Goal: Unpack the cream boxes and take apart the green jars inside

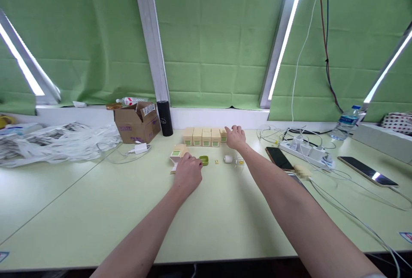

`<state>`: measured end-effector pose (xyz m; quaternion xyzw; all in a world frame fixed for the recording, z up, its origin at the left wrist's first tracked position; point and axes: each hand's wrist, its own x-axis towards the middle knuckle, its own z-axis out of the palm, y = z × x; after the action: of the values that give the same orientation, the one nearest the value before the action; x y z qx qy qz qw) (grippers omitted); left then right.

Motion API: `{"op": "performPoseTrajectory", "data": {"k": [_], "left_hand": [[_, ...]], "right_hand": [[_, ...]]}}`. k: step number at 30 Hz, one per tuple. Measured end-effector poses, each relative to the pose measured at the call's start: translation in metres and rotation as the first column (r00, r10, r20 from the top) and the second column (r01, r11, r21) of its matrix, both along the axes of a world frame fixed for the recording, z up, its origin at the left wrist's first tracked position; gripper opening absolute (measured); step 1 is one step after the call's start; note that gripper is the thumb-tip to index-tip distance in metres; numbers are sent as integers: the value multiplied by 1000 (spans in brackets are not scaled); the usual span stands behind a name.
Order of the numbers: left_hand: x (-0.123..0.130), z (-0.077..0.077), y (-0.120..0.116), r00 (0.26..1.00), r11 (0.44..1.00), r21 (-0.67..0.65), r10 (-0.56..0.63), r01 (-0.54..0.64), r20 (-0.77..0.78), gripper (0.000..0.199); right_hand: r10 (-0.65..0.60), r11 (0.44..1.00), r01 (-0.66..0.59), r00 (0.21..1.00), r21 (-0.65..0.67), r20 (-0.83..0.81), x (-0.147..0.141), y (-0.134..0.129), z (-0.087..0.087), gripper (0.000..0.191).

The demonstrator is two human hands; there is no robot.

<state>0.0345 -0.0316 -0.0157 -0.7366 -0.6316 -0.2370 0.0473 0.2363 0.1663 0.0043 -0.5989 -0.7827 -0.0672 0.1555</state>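
Several small beige boxes with green labels [206, 137] stand in a row on the table. At the row's right end, my right hand [236, 137] touches the last box, fingers bent around its side. My left hand [188, 172] is closed beside an open beige box [177, 153]; its fingertips are near a green ring-like piece [204, 160], and what they pinch is too small to make out. To the right lie a tiny yellow piece [216, 161], a white cylinder [228, 158] and a clear piece with a yellow centre [240, 161].
An open cardboard box [137, 123] and a black cylinder [165, 118] stand at the back left, near bundled white cables [58, 140]. On the right are phones [279, 158], a power strip [305, 153], loose cables and a water bottle [346, 123].
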Motion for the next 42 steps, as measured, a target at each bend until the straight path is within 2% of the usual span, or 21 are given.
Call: {"op": "performPoseTrajectory", "data": {"k": [4,10,16,21,26,30,32,34,37,39,40,42], "left_hand": [[1,0,-1,1000,1000,18,2,-2,18,29],[-1,-2,-1,999,999,49,-9,7,45,28],[0,-1,-1,996,996,83,-20,12,91,27],[-2,0,-1,990,993,121,-29,12,141,25],[-5,2,1,979,981,191,-13,-27,203,23],[-3,5,0,955,970,235,-14,-59,297,20],[-2,8,-2,935,971,237,-53,-34,351,21],[-1,12,-5,902,978,207,-120,34,415,31],[-1,18,-9,834,975,127,-223,184,505,50],[-2,20,-10,801,963,76,-258,259,541,53],[-2,20,-10,794,958,50,-263,283,548,52],[-2,18,-10,794,952,7,-260,306,549,48]], "right_hand": [[-33,996,35,999,-81,25,-6,9,-3,80],[5,995,-3,1000,-99,21,-3,12,-3,56],[40,994,-44,998,-96,-50,-1,8,-4,46],[-7,998,-4,986,-68,-168,7,-3,-2,33],[-38,998,53,948,38,-317,14,-31,14,45],[200,974,-78,735,212,-648,13,-76,24,51],[284,959,-182,605,217,-744,11,-104,23,54],[317,937,-292,480,192,-818,10,-129,17,53],[271,872,-474,256,123,-928,8,-154,0,52],[198,832,-545,113,105,-974,5,-161,-14,52],[154,811,-578,62,91,-986,4,-163,-20,51],[93,792,-606,11,67,-996,2,-162,-31,51]]}}
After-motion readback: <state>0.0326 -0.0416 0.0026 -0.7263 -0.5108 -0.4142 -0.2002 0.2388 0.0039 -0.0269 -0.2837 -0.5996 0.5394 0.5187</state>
